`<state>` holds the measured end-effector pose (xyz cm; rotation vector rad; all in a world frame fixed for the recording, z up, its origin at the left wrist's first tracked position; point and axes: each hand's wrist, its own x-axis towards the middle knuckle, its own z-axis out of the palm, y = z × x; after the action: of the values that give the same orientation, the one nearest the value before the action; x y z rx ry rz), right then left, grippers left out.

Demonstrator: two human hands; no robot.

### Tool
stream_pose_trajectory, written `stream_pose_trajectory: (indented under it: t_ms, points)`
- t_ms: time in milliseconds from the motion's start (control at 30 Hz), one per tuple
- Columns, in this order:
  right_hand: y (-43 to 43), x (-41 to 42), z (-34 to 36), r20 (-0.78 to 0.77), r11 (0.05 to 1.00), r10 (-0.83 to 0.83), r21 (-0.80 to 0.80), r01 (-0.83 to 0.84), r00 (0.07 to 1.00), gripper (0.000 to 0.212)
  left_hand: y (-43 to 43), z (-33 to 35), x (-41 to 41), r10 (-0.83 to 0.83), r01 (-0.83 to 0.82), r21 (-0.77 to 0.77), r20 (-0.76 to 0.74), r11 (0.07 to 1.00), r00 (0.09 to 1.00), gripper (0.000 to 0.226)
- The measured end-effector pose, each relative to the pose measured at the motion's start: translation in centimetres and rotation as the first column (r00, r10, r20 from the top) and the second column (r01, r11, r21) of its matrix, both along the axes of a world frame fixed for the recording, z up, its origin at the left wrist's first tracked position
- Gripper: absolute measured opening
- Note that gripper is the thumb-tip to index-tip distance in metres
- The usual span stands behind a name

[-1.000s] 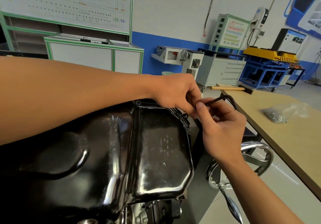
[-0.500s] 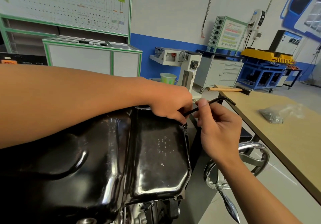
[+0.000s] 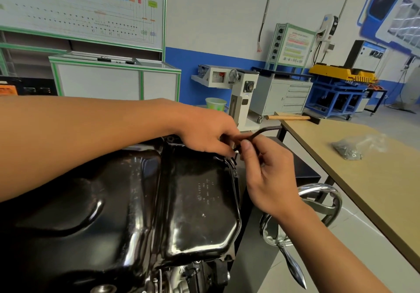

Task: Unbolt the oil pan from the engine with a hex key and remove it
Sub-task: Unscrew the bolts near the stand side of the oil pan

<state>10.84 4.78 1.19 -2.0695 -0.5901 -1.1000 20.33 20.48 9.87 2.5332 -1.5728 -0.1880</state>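
A glossy black oil pan (image 3: 141, 201) sits on top of the engine and fills the lower left of the head view. Over its far right corner, my left hand (image 3: 206, 136) and my right hand (image 3: 268, 170) meet on a black L-shaped hex key (image 3: 261, 131). My right hand pinches the key's shaft between thumb and fingers. The fingers of my left hand curl round the key's lower end at the pan's rim. The key's tip and the bolt are hidden by my fingers.
A chrome handwheel (image 3: 318, 204) with a crank handle sticks out right of the engine stand. A wooden workbench (image 3: 368, 174) on the right carries a plastic bag of bolts (image 3: 354, 147) and a hammer (image 3: 293, 117). Cabinets and training rigs stand along the far wall.
The hex key's bent end has swung slightly as my hands worked it at the pan's corner. The camera has tilted a little; both hands stay at the same corner.
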Motion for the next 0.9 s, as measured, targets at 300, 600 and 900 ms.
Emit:
stream_pose_trajectory:
  t_ms: [300,600,900]
  points:
    - [0.0,-0.2,0.3,0.041,0.978,-0.019,0.208,0.01,0.999,0.021,-0.2,0.0,-0.3,-0.039,0.043,-0.029,0.129,0.999,0.991,0.019]
    - [0.4,-0.2,0.3,0.073,0.904,-0.013,0.426,-0.02,0.997,0.014,-0.8,-0.3,-0.1,-0.039,0.052,-0.082,0.162,0.995,0.986,0.026]
    - [0.8,-0.5,0.8,0.092,0.988,0.079,0.124,-0.09,0.993,0.02,-0.8,-1.0,0.4,-0.002,-0.003,0.049,0.088,0.999,0.996,0.01]
